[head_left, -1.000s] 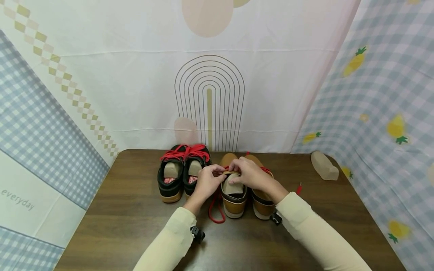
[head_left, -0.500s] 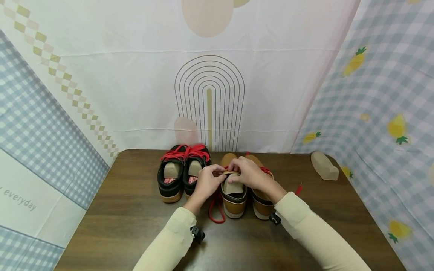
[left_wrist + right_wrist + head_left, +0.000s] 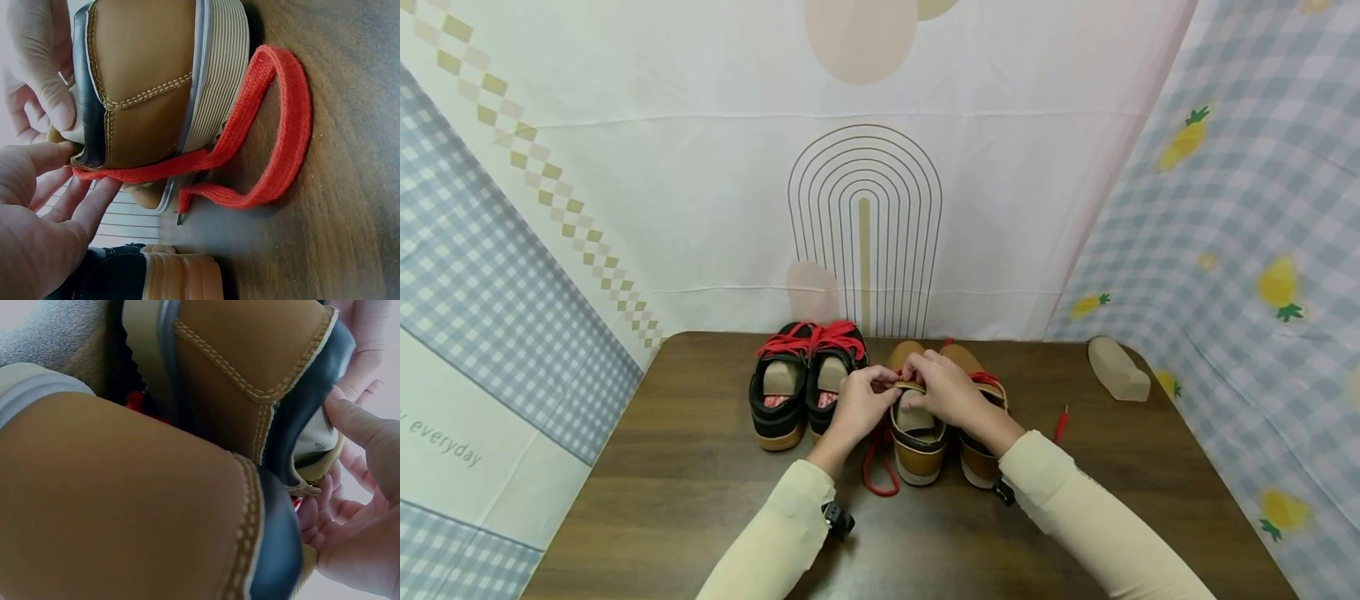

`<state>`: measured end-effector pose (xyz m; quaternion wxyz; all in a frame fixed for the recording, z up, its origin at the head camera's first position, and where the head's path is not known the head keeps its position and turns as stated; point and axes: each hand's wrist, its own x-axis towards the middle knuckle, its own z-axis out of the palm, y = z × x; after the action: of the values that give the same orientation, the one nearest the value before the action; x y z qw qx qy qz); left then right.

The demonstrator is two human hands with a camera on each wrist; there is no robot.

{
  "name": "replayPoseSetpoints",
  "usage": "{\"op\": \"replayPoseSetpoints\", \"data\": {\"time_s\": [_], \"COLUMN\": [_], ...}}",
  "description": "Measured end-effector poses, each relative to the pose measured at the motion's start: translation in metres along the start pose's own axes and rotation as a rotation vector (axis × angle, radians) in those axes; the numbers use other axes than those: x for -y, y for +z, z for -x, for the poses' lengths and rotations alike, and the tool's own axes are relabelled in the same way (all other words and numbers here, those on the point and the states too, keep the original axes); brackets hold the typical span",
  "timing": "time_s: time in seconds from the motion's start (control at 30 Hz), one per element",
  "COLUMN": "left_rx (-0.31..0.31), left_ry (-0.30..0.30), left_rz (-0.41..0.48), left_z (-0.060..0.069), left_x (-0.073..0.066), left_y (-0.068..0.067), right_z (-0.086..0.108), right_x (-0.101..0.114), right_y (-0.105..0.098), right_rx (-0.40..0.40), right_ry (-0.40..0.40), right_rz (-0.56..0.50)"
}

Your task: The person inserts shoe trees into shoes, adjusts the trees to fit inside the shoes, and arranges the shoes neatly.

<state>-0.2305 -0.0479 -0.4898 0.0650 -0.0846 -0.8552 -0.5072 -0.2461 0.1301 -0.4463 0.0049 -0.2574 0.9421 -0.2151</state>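
Note:
A tan shoe (image 3: 919, 460) with a black collar stands heel toward me at mid-table. My left hand (image 3: 860, 406) pinches the upper edge of its tongue (image 3: 910, 385) between thumb and fingers. My right hand (image 3: 953, 392) curls over the tongue's right side, its thumb reaching into the opening. Inside sits a beige shoe insert (image 3: 916, 415), partly covered by the hand. A red shoelace (image 3: 284, 125) hangs from the shoe's left side and loops on the table. The second tan shoe (image 3: 961, 360) stands close on the right, partly behind my right hand and wrist.
Two black shoes (image 3: 778, 417) with red laces and beige inserts stand left of the tan ones. A loose beige insert (image 3: 1118, 369) lies at the table's back right corner. A red lace end (image 3: 1061, 423) lies right of the shoes. Fabric walls border the wooden table (image 3: 715, 500).
My right hand and forearm have shifted slightly left, showing more of the right tan shoe. The left hand keeps its hold on the tongue. The shoes stay in place.

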Motion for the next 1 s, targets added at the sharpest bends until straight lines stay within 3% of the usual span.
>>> {"op": "replayPoseSetpoints", "data": {"time_s": [0.37,1.0], "left_rx": [0.015,0.003], "left_ry": [-0.003,0.008], "left_rz": [0.010,0.001], "left_z": [0.0002,0.0021], "left_x": [0.0016,-0.0019], "left_y": [0.0012,-0.0010], "right_z": [0.0046,-0.0008], "right_x": [0.0000,-0.0036], "right_y": [-0.0001,0.0046], "right_rx": [-0.055,-0.042], "right_ry": [-0.078,-0.118], "right_rz": [0.019,0.057]}}
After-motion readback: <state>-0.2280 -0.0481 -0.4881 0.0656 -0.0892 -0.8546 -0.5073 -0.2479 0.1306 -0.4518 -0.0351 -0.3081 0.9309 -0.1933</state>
